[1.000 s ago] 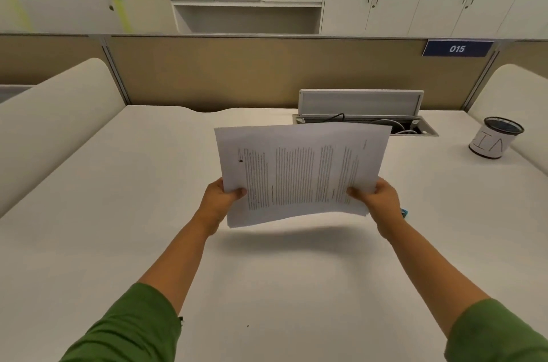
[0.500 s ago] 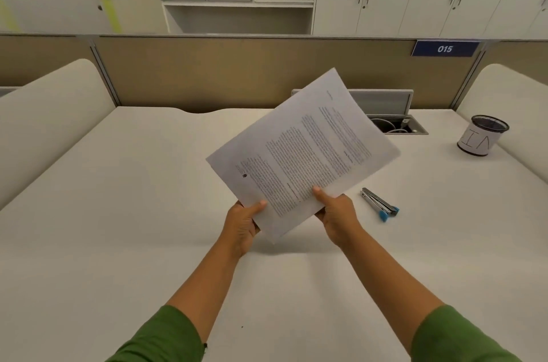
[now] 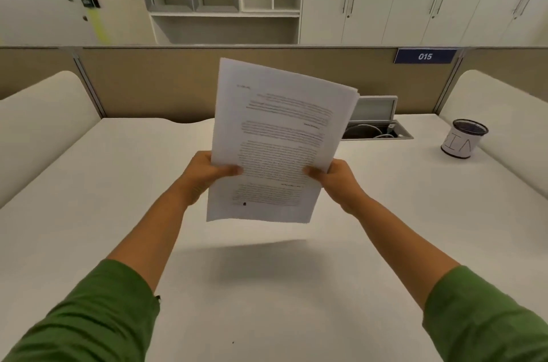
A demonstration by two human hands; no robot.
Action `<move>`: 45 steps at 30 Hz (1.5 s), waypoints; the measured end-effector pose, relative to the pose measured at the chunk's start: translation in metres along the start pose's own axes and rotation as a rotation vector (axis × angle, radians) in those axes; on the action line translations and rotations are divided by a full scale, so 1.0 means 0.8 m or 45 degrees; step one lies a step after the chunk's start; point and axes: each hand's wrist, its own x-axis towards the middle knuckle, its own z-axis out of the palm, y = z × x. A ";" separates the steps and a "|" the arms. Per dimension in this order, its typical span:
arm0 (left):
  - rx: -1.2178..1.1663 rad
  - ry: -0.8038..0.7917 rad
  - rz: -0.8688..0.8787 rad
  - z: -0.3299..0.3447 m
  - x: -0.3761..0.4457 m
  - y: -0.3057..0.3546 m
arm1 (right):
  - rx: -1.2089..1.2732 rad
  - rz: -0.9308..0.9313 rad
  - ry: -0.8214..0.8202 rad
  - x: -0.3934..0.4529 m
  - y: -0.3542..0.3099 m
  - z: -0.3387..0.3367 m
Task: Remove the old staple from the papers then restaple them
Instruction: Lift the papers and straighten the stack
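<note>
Both my arms reach forward over the white worktop (image 3: 89, 213), green sleeves pushed up. My left hand (image 3: 204, 174) and right hand (image 3: 338, 180) grip the papers (image 3: 278, 142) by their side edges, thumbs on the printed face, holding them upright between my hands above the worktop. Far right of my hands stands a mesh cup (image 3: 462, 139); I cannot see inside it.

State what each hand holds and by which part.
Both hold the stack of printed papers above the desk: the left hand pinches its left edge, the right hand its right edge, both toward the lower end.
</note>
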 end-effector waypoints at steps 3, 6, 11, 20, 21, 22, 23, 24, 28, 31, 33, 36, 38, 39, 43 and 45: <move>-0.088 0.069 0.023 0.008 -0.006 -0.006 | -0.077 -0.019 -0.041 0.002 0.000 -0.001; -0.140 0.123 -0.063 0.020 -0.020 -0.044 | -0.186 0.065 -0.086 -0.007 0.024 0.007; -0.149 0.201 -0.076 0.031 -0.027 -0.068 | -0.176 0.128 -0.104 -0.013 0.039 0.015; -0.189 0.259 -0.075 0.027 -0.027 -0.076 | -0.144 0.154 -0.131 -0.007 0.051 0.017; -0.187 0.245 -0.090 0.031 -0.031 -0.083 | -0.134 0.190 -0.144 -0.011 0.057 0.019; -0.186 0.240 -0.088 0.033 -0.033 -0.086 | -0.121 0.214 -0.149 -0.013 0.060 0.020; -0.179 0.253 -0.077 0.033 -0.031 -0.084 | -0.114 0.224 -0.152 -0.013 0.061 0.020; -0.160 0.276 -0.059 0.032 -0.027 -0.079 | -0.117 0.219 -0.157 -0.010 0.058 0.019; 0.025 0.303 0.006 0.018 -0.005 -0.043 | -0.024 0.178 -0.085 0.007 0.038 0.005; 0.359 0.254 0.058 0.006 0.009 -0.011 | 0.076 0.109 0.246 0.025 0.012 -0.022; 0.530 0.203 0.063 0.000 0.018 0.013 | -0.065 -0.028 0.408 0.036 -0.006 -0.047; 0.870 0.065 0.032 0.000 0.031 0.048 | -0.370 -0.159 0.377 0.041 -0.032 -0.075; 1.090 -0.029 0.036 0.007 0.035 0.066 | -0.518 -0.186 0.208 0.041 -0.039 -0.080; 1.178 -0.074 0.043 0.012 0.037 0.073 | -0.556 -0.181 0.129 0.040 -0.039 -0.079; 1.361 -0.177 0.115 0.027 0.040 0.083 | -0.311 -0.032 0.047 0.028 -0.006 -0.066; 1.410 -0.141 0.145 0.026 0.039 0.078 | -0.207 0.012 0.065 0.020 0.018 -0.063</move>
